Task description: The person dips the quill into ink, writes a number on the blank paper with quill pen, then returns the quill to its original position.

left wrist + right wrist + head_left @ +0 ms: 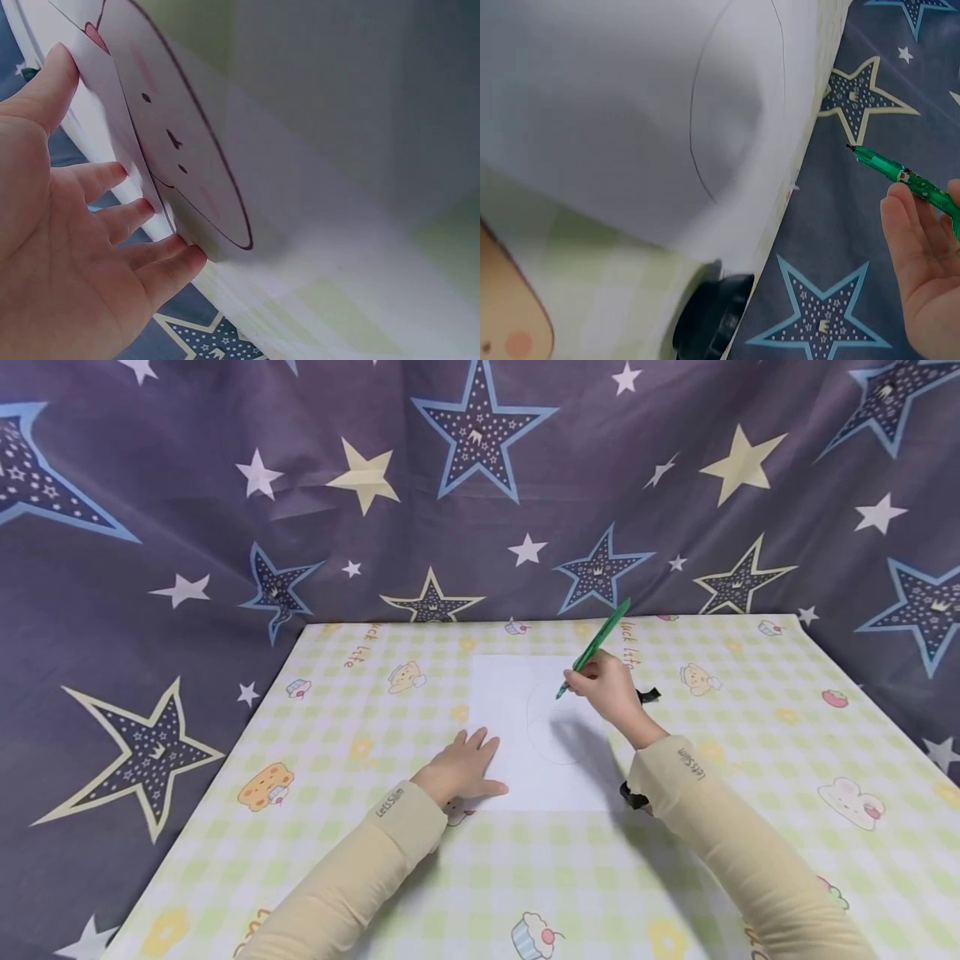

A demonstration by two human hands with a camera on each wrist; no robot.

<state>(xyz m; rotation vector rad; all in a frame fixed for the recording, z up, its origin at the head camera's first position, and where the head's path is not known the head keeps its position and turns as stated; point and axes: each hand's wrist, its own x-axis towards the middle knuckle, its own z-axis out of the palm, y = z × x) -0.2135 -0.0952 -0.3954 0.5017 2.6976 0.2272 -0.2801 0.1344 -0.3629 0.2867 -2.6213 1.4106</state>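
A sheet of white paper (510, 777) lies on the table, with a thin curved line (527, 718) drawn on it like a partial circle. My left hand (462, 767) rests at the paper's left edge, fingers spread; in the left wrist view its fingertips (187, 255) touch the sheet's edge. Between the thumb and fingers of my right hand (609, 687) is a green pen (606, 631), held slanted with its tip down over the paper's upper part. The right wrist view shows the pen's dark tip raised off the sheet.
A black object (634, 795) lies by the paper's right side, partly hidden by the right sleeve; another black piece (649, 695) shows beyond the right wrist. The table's checkered cloth (300, 860) has printed cartoons. A star-patterned curtain (300, 410) hangs behind the table.
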